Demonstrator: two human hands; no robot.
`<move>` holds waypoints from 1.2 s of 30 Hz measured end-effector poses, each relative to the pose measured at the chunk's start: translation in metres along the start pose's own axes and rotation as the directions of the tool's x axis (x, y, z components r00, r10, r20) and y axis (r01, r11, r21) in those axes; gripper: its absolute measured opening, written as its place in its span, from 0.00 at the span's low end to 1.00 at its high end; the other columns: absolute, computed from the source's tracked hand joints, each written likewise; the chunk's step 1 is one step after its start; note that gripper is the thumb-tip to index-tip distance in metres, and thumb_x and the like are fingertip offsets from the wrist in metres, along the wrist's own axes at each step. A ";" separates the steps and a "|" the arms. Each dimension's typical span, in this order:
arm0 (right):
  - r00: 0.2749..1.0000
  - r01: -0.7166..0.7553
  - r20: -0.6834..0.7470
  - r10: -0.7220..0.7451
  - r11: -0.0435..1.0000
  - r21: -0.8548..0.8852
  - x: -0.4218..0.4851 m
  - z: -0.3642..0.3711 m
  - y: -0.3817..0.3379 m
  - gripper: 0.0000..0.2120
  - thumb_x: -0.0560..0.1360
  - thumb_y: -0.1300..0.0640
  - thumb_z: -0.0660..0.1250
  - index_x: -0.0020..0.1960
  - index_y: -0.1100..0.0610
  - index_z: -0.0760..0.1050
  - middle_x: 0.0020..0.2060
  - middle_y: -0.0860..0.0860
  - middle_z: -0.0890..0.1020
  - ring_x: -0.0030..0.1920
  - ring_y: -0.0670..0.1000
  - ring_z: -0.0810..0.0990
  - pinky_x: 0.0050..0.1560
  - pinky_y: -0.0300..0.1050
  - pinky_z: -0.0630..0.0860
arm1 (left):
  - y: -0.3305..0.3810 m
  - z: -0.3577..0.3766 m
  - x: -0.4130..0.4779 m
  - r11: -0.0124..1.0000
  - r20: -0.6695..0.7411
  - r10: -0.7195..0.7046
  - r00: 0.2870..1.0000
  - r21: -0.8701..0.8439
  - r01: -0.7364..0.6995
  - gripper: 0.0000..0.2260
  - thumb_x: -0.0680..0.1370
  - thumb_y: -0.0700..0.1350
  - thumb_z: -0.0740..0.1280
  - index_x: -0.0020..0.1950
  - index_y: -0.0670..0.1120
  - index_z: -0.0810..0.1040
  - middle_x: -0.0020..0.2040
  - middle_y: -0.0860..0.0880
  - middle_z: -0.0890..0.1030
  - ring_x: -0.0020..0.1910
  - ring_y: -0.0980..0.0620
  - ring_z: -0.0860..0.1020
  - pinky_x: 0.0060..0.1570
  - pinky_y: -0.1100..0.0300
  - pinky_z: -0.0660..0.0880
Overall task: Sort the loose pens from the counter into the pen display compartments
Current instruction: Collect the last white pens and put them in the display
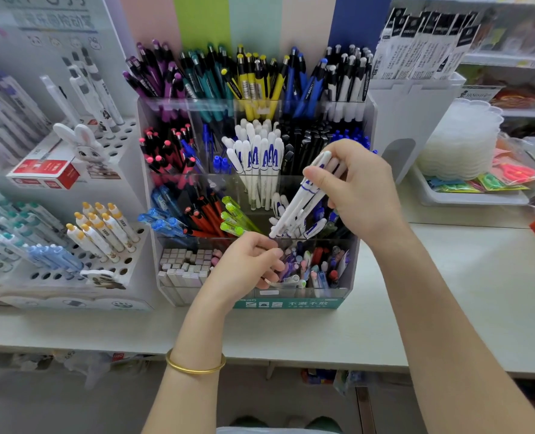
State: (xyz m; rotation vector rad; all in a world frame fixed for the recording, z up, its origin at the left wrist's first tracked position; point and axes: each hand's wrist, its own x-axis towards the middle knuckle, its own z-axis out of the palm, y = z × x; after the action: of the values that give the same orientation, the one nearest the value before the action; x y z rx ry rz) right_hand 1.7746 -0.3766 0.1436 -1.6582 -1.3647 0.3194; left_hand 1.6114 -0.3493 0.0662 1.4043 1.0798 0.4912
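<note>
A clear tiered pen display (364,126) stands on the counter, its compartments packed with pens sorted by colour. My right hand (358,186) grips a small bundle of white pens with blue print (297,203), tilted down to the left over the third row. My left hand (249,261) pinches the lower tips of that bundle, just above the front compartment of mixed loose pens (313,267). Matching white pens (257,161) stand in the middle compartment of the second row.
A white peg-hole pen stand (103,245) with a rabbit figure sits to the left. A white box of packaged refills (416,101) and a tray of clips and plastic lids (466,189) lie to the right. The pale counter (447,302) stretches in front.
</note>
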 end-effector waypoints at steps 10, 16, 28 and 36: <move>0.991 0.124 -0.006 -0.136 0.923 -0.363 -0.008 0.022 0.009 0.08 0.77 0.55 0.67 0.46 0.60 0.71 0.42 0.50 0.70 0.38 0.47 0.68 0.38 0.37 0.64 | 0.001 0.000 -0.001 0.999 -0.036 -0.007 0.999 0.033 0.008 0.02 0.81 0.40 0.63 0.52 0.46 0.74 0.41 0.48 0.84 0.33 0.55 0.79 0.35 0.61 0.76; 0.990 0.128 0.111 -0.083 0.854 -0.504 -0.014 0.044 0.019 0.09 0.79 0.54 0.64 0.52 0.60 0.72 0.47 0.52 0.70 0.41 0.53 0.73 0.39 0.42 0.68 | 0.002 0.002 0.000 0.999 -0.039 -0.006 0.999 0.038 0.007 0.02 0.81 0.40 0.63 0.51 0.46 0.74 0.41 0.48 0.84 0.32 0.56 0.79 0.34 0.61 0.76; 0.990 0.019 0.133 0.041 0.907 -0.421 -0.026 0.025 0.024 0.09 0.77 0.64 0.64 0.56 0.58 0.74 0.51 0.53 0.76 0.49 0.53 0.75 0.50 0.48 0.74 | 0.001 -0.001 0.001 0.999 -0.050 0.003 0.999 0.044 -0.001 0.05 0.81 0.40 0.63 0.55 0.46 0.74 0.44 0.47 0.84 0.35 0.55 0.79 0.35 0.61 0.77; 0.977 -0.028 0.129 0.167 0.708 -0.706 -0.033 0.024 0.017 0.14 0.75 0.70 0.62 0.57 0.58 0.75 0.52 0.53 0.75 0.45 0.57 0.76 0.36 0.46 0.69 | 0.001 0.003 0.004 0.999 -0.054 0.015 0.998 0.042 -0.013 0.07 0.81 0.41 0.63 0.58 0.45 0.72 0.45 0.47 0.84 0.34 0.56 0.79 0.34 0.62 0.77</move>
State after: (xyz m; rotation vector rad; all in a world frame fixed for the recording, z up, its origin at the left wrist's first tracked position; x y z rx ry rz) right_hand 1.7572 -0.3930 0.1069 -2.3888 -1.6630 -0.0113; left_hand 1.6157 -0.3472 0.0650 1.4429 1.1306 0.5224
